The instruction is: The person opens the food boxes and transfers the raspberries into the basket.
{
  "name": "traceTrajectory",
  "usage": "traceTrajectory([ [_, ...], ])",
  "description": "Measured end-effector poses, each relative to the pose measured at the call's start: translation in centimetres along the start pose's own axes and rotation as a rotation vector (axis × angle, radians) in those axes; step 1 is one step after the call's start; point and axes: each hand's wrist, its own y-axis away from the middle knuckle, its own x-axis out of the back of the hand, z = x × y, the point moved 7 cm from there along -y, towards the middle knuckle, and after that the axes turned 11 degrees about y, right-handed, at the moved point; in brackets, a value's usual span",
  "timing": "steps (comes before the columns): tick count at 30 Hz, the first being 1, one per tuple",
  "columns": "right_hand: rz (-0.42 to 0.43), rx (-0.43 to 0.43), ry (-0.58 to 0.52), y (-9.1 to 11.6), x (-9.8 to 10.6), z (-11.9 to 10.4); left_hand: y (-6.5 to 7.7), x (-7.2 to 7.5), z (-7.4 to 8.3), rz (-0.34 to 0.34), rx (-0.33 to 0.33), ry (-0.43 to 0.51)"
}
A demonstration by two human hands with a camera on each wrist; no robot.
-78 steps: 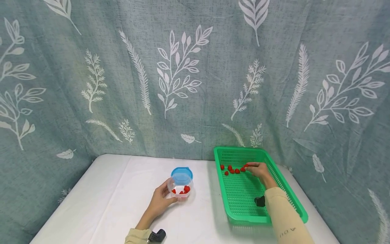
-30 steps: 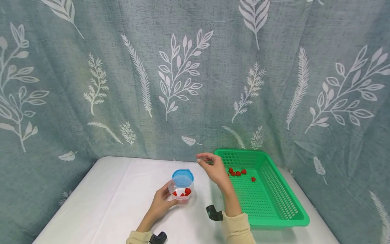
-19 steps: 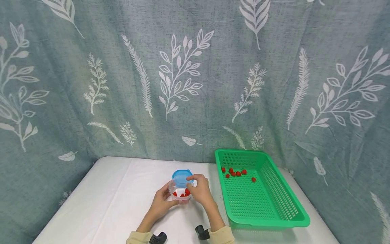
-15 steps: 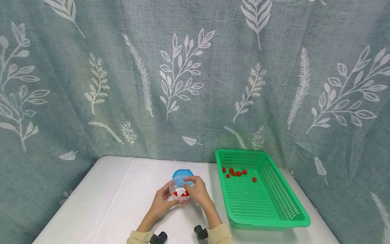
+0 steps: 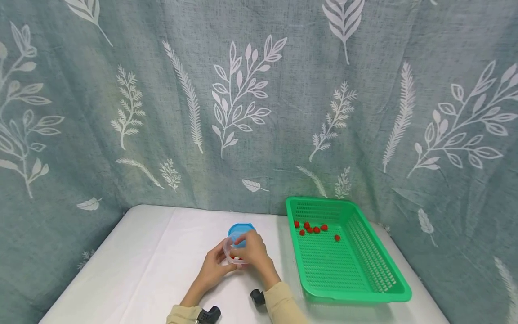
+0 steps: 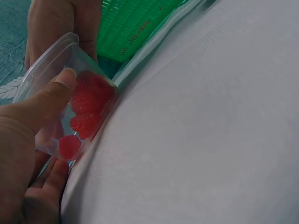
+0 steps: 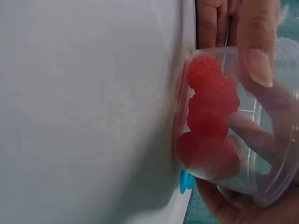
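Note:
My left hand (image 5: 212, 268) grips a small clear plastic tub (image 7: 275, 179) on the white table. In the left wrist view its thumb lies along the tub's side, with other fingers behind. Several raspberries (image 6: 91, 98) rest at the tub's bottom. Reaching over the rim from the right, my right hand (image 5: 256, 248) has its fingers inside. Through the clear wall, one finger (image 7: 254, 130) is seen against the berries. Whether it pinches one is hidden by the tub and overlapping fingers. Directly behind the tub is a blue lid (image 5: 242, 227).
A green plastic basket (image 5: 305, 270) stands on the table at the right, with several raspberries (image 5: 316, 230) near its far end. White cloth covers the table (image 5: 149, 265). A leaf-patterned curtain (image 5: 170, 112) hangs behind and along both sides.
My right hand has moved left from among the basket's raspberries to the tub, then down inside it. My left hand keeps its grip on the tub in the same place.

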Motion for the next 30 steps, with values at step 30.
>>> traceTrajectory([
  [30,-0.042,-0.006,0.163,-0.15,-0.38,0.15,0.11,-0.12,-0.28,-0.026,0.014,0.014],
])
